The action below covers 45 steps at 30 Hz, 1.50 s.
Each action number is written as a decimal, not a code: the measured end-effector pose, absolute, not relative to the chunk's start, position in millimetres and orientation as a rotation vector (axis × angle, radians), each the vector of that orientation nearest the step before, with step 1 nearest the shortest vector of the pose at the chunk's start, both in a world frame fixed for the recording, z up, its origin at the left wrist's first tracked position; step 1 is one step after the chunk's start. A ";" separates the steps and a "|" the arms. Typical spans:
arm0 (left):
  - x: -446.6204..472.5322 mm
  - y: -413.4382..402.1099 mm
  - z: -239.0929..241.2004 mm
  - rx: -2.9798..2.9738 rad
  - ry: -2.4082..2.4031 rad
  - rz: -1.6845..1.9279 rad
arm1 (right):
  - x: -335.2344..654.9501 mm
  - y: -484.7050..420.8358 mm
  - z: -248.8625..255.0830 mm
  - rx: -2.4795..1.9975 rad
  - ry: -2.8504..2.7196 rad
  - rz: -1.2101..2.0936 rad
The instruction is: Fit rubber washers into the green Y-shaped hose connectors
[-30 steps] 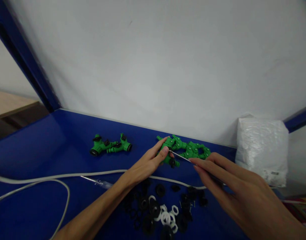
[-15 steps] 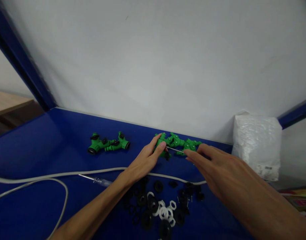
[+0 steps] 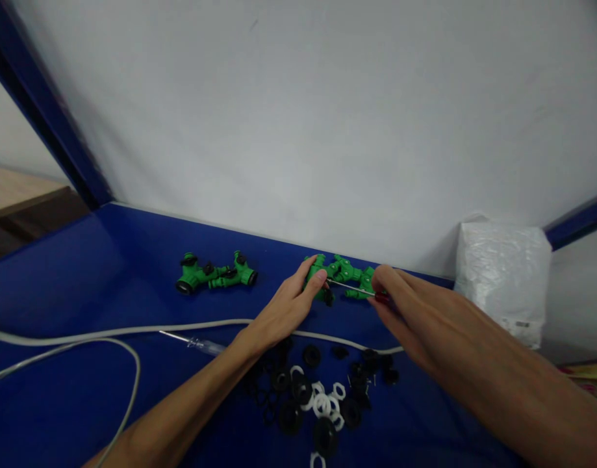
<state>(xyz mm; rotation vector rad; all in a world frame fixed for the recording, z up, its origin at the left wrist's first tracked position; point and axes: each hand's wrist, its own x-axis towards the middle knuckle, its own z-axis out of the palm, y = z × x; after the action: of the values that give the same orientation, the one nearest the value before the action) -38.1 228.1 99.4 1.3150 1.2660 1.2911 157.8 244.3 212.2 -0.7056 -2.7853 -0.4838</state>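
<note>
Green fittings [image 3: 338, 276] at frame centre are steadied by left hand [image 3: 283, 312] fingers; a thin screwdriver [image 3: 353, 287] is pinched by right hand [image 3: 415, 318] fingers, black and white rings [image 3: 317, 403] lying below.

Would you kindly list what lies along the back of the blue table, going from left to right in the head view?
Pair of green plastic hose splitters with black knobs → left hand → thin metal screwdriver shaft → right hand → white plastic bag.
</note>
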 end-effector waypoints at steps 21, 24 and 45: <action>-35.9 227.8 98.0 1.351 1.310 1.295 | 144.1 242.4 224.9 -0.715 -2.775 -0.671; -35.8 228.3 96.8 1.352 1.295 1.306 | 144.9 244.0 224.7 -0.717 -2.801 -0.704; -36.1 229.6 94.6 1.328 1.338 1.318 | 147.6 253.3 223.6 -0.718 -2.853 -0.816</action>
<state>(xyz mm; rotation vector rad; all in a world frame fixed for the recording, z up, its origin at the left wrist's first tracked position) -36.1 229.6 94.6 1.3283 1.3380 1.3179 147.6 253.3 223.6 -0.7183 -2.8531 -0.8159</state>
